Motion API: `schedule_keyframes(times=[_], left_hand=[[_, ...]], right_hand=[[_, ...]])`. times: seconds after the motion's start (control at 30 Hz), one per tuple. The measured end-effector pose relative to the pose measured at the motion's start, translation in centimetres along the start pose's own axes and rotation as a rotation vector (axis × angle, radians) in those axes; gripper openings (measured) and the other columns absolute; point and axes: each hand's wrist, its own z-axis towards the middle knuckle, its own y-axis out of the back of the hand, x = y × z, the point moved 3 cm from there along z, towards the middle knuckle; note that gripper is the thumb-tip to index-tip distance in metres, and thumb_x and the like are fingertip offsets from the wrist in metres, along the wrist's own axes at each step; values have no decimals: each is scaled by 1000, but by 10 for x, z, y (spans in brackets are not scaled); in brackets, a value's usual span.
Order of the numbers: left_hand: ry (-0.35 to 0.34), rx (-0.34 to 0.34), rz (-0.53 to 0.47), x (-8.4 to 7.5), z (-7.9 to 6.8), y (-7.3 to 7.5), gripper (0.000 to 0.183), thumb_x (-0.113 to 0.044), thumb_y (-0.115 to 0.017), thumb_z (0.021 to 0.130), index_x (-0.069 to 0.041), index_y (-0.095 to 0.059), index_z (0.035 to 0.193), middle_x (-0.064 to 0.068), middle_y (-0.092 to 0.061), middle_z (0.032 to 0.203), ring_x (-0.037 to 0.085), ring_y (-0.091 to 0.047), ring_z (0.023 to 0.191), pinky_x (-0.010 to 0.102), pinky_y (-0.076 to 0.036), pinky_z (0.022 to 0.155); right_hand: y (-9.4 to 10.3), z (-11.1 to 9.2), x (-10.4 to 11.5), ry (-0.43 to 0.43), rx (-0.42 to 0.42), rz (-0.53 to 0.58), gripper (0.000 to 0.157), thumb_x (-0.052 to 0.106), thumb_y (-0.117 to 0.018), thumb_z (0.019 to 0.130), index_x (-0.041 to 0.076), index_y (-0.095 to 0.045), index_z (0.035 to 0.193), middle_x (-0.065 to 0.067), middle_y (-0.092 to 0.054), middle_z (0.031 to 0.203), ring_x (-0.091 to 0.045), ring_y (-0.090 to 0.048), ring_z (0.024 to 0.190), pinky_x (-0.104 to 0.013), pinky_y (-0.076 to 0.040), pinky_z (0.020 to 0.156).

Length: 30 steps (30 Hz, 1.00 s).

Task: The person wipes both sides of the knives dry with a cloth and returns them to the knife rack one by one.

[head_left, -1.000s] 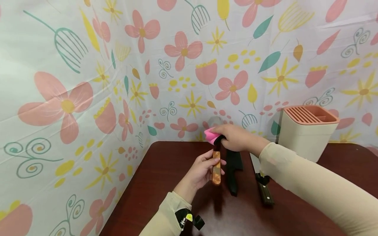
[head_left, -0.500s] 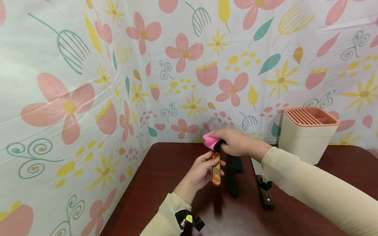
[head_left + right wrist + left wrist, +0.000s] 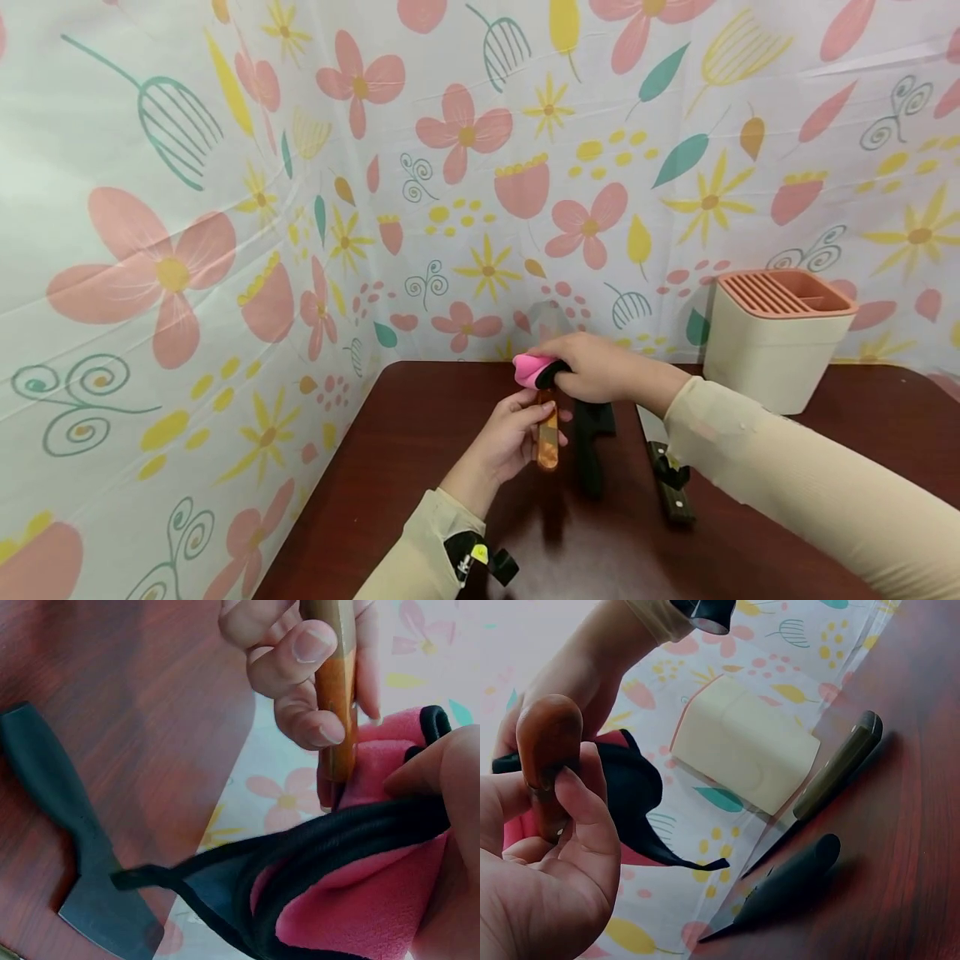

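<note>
My left hand [image 3: 506, 437] grips a knife by its marbled orange-brown handle [image 3: 548, 448], holding it upright above the table. My right hand [image 3: 596, 368] pinches a folded pink cloth [image 3: 529, 371] with black edging around the blade, just above the handle. Most of the blade is hidden by cloth and hand; a faint grey part shows above them in the head view. Close up in the right wrist view, the cloth [image 3: 360, 900] meets the top of the handle [image 3: 337, 705]. A black cleaver [image 3: 590, 450] lies on the table behind the held knife.
Right of the cleaver lies another knife with a dark riveted handle [image 3: 672, 492], its blade partly behind my right forearm. A cream knife block with a slotted coral top [image 3: 780, 358] stands at the back right. Flower-patterned sheeting [image 3: 465, 208] hangs behind and left of the table [image 3: 420, 433].
My right hand and the pink cloth have slid down the blade towards the handle. The left hand keeps its grip in nearly the same place.
</note>
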Motion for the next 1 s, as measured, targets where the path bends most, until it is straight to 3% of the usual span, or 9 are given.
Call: schedule_keyframes(times=[0.17,0.37,0.73,1.0], left_hand=[[-3,7,-14,0,-2,1,34,-17,-48,109,-9,-55,141,-2,-71,96,9,-74,70,26,-62,64],[-10,7,-30,-1,0,2,25,-18,-47,110,-14,-61,131,-1,-69,97,9,-73,70,25,-62,66],[-55,32,-39,-3,5,0,22,-15,-48,109,-16,-66,121,0,-69,100,12,-72,69,25,-62,71],[-73,39,-47,-9,3,0,29,-18,-42,111,-12,-57,134,0,-68,108,13,-70,78,26,-62,77]], right_hand=[[0,-1,3,-26,14,60,47,10,-56,92,16,-64,138,-2,-74,121,-15,-61,87,-33,-49,83],[2,-1,6,-41,17,160,40,17,-56,97,19,-66,135,2,-74,121,-13,-64,94,-36,-53,90],[10,-3,3,-32,18,327,32,14,-56,98,19,-71,126,4,-75,111,-14,-64,95,-32,-52,89],[12,-8,-1,-12,-23,397,35,7,-55,97,14,-69,129,0,-75,115,-15,-65,99,-28,-52,92]])
